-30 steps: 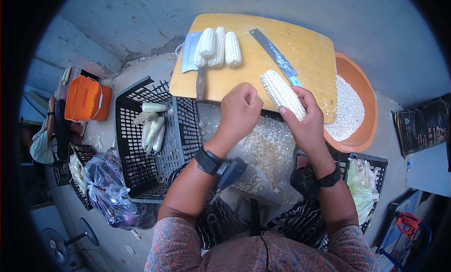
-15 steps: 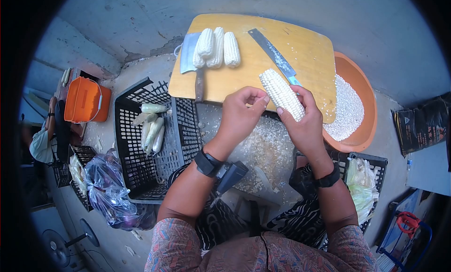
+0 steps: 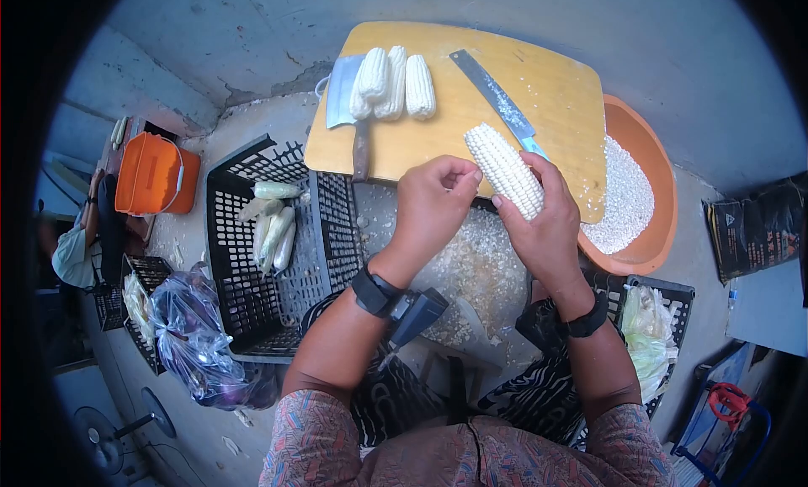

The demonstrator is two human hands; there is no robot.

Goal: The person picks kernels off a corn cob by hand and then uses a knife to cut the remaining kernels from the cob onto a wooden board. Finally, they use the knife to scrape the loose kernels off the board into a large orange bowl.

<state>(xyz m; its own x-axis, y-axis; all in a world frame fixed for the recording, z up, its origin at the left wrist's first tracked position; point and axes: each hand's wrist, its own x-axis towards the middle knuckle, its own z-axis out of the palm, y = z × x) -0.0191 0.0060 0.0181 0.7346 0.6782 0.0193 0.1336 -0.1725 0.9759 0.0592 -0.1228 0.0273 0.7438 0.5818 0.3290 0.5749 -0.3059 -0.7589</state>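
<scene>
My right hand [image 3: 545,226] grips a husked white corn cob [image 3: 505,169], tilted, just above the board's near edge. Close to the cob's left side, my left hand [image 3: 433,202] is pinched, thumb against fingers; anything between them is too small to make out. On the yellow wooden board [image 3: 471,66] lie several husked cobs [image 3: 420,87], some of them over the blade of a cleaver [image 3: 343,91]. A long knife [image 3: 492,91], white bits stuck on its blade, rests on the board beyond my right hand.
An orange basin [image 3: 665,192] of loose kernels [image 3: 623,196] stands right of the board. At left, a black crate [image 3: 252,319] holds several unhusked cobs [image 3: 273,234]. Beyond are an orange bucket [image 3: 135,180], a plastic bag [image 3: 198,335], a fan [image 3: 101,441] and another person [image 3: 76,255].
The view has shifted slightly, so the board sits a little farther right. Both hands and the cob keep nearly the same pose.
</scene>
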